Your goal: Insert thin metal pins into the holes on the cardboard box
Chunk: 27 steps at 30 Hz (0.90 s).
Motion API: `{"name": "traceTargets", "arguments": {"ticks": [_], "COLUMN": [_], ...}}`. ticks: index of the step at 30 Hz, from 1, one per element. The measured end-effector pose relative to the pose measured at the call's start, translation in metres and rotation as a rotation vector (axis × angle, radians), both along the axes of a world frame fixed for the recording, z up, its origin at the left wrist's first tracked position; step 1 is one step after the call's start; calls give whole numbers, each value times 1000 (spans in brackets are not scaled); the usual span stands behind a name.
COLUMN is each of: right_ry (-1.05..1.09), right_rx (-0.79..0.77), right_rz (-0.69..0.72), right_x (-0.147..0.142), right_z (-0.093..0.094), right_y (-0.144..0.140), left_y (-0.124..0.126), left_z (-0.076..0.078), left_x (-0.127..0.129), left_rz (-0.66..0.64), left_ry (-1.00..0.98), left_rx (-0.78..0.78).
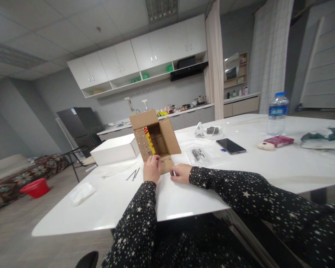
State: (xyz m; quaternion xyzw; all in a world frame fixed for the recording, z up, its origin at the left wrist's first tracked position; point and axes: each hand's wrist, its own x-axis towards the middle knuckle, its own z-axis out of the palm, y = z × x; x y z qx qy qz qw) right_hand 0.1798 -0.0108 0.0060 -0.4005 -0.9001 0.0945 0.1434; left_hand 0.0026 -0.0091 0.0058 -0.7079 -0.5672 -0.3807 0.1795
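While the left hand [152, 168] fingers grip the cardboard box [155, 139] flap, the right hand [181, 173] lies loosely curled, empty

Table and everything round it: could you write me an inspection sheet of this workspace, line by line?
Surface: white glossy table, in a room with a kitchen.
Job's things: open cardboard box lying on its side, flaps spread, printed packet inside.
Clutter: white box, phone, water bottle, red packet, clear bag of small parts, thin metal rods, crumpled plastic.
Hands: left hand grips the box's lower flap; right hand rests on the table beside it, fingers curled.
Cables: white cord coiled by a charger.
Surroundings: white cabinets, dark fridge, red basin on floor.
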Motion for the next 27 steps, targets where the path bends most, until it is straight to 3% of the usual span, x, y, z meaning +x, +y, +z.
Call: {"name": "traceTargets", "arguments": {"ticks": [16,27], "right_ry": [5,9], "right_rx": [15,6], "right_rz": [5,-4], "right_x": [0,-1], "right_z": [-1,-1], "right_y": [1,2], "left_y": [-1,1], "left_z": [2,1], "left_x": [3,4], "left_rz": [76,52], "left_ry": [42,78], "left_rx": [17,-21]}}
